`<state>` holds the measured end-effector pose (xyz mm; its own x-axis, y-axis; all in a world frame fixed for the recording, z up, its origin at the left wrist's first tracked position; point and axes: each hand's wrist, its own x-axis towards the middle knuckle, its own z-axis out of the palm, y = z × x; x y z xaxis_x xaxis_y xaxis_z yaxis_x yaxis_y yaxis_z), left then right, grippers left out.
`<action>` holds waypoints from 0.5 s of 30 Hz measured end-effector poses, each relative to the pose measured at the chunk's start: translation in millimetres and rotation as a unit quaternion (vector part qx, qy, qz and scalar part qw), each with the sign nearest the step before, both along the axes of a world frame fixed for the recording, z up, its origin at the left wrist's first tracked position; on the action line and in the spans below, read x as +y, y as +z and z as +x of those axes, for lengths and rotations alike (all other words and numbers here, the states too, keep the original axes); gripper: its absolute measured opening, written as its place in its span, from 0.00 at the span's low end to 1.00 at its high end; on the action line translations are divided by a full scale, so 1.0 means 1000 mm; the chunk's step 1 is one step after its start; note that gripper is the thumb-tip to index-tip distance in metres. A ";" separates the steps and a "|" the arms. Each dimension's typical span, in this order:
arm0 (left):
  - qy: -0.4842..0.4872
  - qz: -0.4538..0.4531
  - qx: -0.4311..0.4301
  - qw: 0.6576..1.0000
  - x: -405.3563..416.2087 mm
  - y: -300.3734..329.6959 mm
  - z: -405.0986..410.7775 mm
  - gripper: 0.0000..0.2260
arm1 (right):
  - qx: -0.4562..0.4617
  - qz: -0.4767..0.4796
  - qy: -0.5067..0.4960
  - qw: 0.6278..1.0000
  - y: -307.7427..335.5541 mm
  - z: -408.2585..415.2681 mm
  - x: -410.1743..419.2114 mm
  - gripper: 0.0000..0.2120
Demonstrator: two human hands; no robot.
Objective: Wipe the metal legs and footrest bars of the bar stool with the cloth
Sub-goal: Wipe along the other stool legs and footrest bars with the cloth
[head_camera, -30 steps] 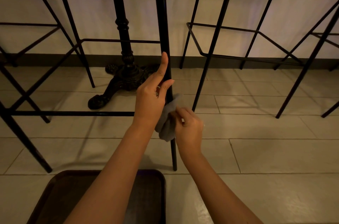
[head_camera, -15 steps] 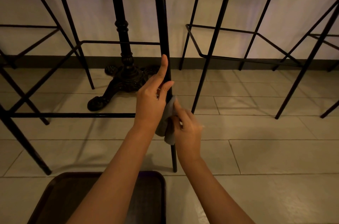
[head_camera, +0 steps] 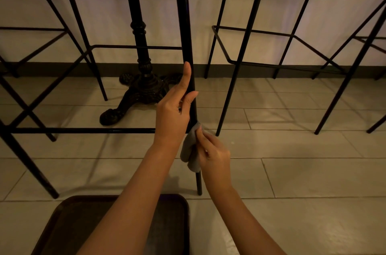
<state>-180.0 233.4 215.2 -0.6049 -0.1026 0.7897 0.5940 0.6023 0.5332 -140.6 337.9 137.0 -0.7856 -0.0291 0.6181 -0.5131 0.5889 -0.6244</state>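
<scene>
A black metal stool leg [head_camera: 184, 24] runs from the top of the view down to the tiled floor in the middle. My left hand [head_camera: 174, 112] grips this leg, index finger stretched up along it. Just below, my right hand [head_camera: 213, 155] pinches a grey cloth [head_camera: 190, 150] wrapped around the leg near where the front footrest bar [head_camera: 83, 130] joins it. A second footrest bar [head_camera: 135, 47] runs behind at mid height. The leg's foot [head_camera: 199, 191] stands on the floor.
An ornate black table pedestal [head_camera: 142, 79] stands behind the stool. More thin-legged stools stand at the left [head_camera: 69, 16] and right [head_camera: 242, 56]. A dark brown tray [head_camera: 69, 223] lies at the bottom edge. A white wall with a dark skirting [head_camera: 250, 67] closes the back.
My right hand has slid the cloth a little down the leg and closer around it. My left hand has stayed on the leg at about the same height.
</scene>
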 end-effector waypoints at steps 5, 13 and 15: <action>0.002 0.006 -0.006 1.000 0.001 0.001 0.001 0.23 | -0.021 -0.067 0.031 0.997 0.010 0.003 -0.003 0.21; -0.009 0.002 0.002 1.000 0.001 -0.002 -0.001 0.25 | 0.017 -0.012 -0.009 1.000 0.006 -0.007 -0.004 0.21; -0.017 0.004 0.009 1.000 0.000 -0.003 -0.001 0.26 | 0.023 -0.010 -0.024 0.999 0.005 -0.009 -0.006 0.20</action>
<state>-181.0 233.5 212.4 -0.5934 -0.0883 0.8001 0.6242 0.5770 0.5266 -149.8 332.3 142.1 -0.7568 0.0203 0.6533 -0.5132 0.6007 -0.6131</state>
